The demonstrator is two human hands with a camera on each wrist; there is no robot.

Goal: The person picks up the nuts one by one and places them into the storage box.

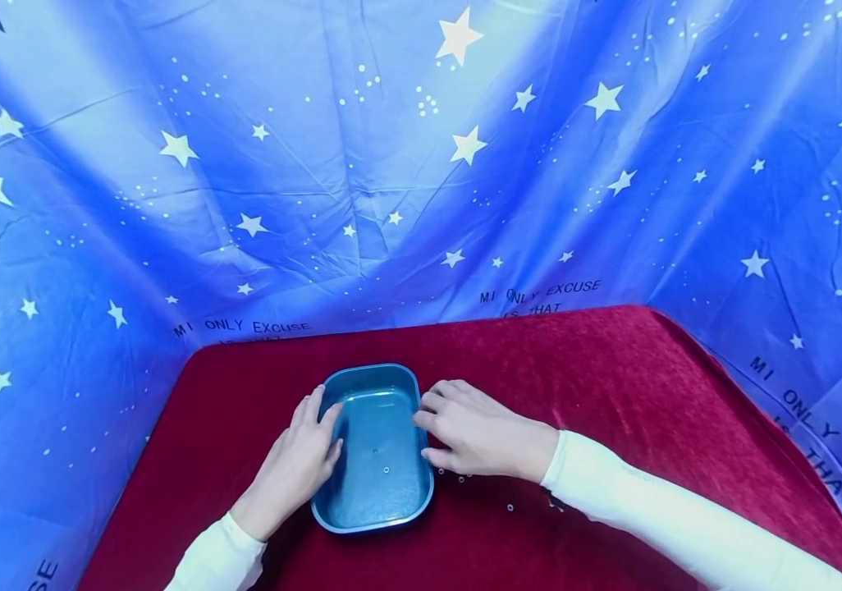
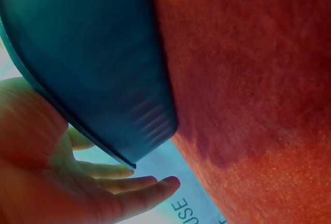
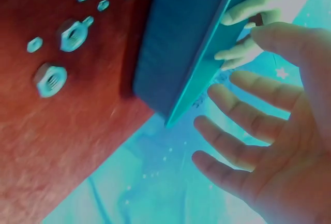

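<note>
A blue-green rectangular tray [image 1: 371, 513] with rounded corners stands on the red cloth. Beside its left rim is my left hand [image 1: 288, 464], fingers fairly straight and thumb over the tray's inside. In the left wrist view the left hand [image 2: 67, 167] lies along the rim with its fingers stretched out. My right hand [image 1: 473, 431] is at the tray's right rim. Its palm and loosely bent fingers hold nothing in the right wrist view. A small nut [image 1: 386, 470] lies inside the tray. Two large hex nuts, one of them this nut [image 3: 50, 80], and several small ones lie on the cloth outside.
Red velvety cloth [image 1: 576, 369] covers the table. A blue curtain with white stars [image 1: 362, 164] hangs behind and along both sides. One loose nut [image 1: 510, 507] lies below the right forearm, near other small pieces partly hidden by the sleeve [image 1: 613, 480].
</note>
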